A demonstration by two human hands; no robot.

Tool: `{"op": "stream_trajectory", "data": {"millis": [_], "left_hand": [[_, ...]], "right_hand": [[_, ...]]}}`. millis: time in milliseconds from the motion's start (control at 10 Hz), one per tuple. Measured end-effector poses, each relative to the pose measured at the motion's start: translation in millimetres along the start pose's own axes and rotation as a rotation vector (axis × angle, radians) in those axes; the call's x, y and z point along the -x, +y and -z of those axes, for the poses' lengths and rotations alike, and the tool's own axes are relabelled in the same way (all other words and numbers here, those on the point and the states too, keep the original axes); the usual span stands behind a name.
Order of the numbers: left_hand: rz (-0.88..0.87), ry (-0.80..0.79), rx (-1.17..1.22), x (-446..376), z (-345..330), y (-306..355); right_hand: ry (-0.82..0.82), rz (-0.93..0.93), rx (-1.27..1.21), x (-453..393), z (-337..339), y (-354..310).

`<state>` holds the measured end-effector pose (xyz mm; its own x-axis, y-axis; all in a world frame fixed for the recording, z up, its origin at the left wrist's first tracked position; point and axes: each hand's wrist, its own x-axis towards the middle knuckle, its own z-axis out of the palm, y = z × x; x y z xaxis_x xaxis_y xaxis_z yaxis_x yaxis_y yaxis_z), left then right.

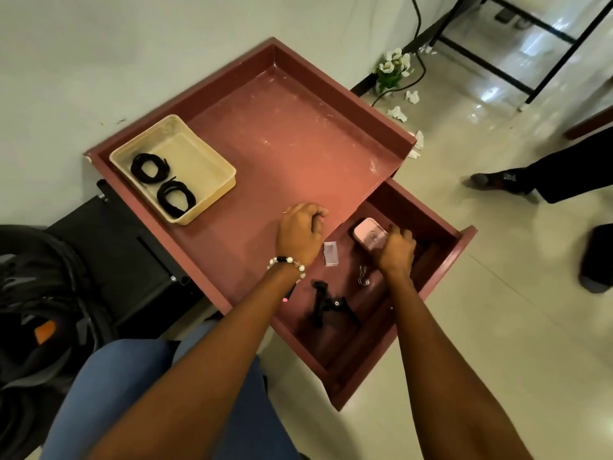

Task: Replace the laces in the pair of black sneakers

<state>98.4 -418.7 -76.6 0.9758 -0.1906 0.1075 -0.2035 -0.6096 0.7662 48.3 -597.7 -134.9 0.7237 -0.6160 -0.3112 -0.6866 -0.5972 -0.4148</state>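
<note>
Two coiled black laces (134, 169) (161, 198) lie in a cream plastic tray (202, 161) at the back left of a reddish-brown table (282, 144). No sneakers are in view. My left hand (298, 230) rests on the tabletop beside the open drawer (447, 260), fingers curled with nothing in them. My right hand (396, 249) reaches into the drawer and its fingers close over a pink case (368, 232).
In the drawer lie a small clear packet (330, 254), a metal clip (363, 277) and a black folding gadget (320, 303). Black bags (39, 293) sit on the left. Another person's foot (491, 180) stands on the tiled floor at the right. White flowers (394, 68) lean by the wall.
</note>
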Motion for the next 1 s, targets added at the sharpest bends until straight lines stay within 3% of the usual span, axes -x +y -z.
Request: {"op": "stream_trajectory", "data": {"millis": [100,200,300,400,700,1000], "left_hand": [[-0.035,-0.049,-0.176,20,-2,12],[-0.012,-0.286,-0.412,52,-5,30],[-0.009,-0.506,-0.578,87,-16,47],[-0.014,-0.598,-0.631,115,-30,51],[-0.005,-0.550,-0.765,126,-24,40],[0.116,-0.388,-0.816,82,17,17]], "right_hand": [[0.135,-0.029,-0.023,14,14,3],[0.320,-0.145,-0.014,41,32,3],[0.265,-0.422,-0.261,66,41,2],[0.087,-0.542,-0.505,81,38,8],[0.019,-0.566,-0.826,78,34,-4],[-0.171,-0.383,-0.976,53,7,-76]]}}
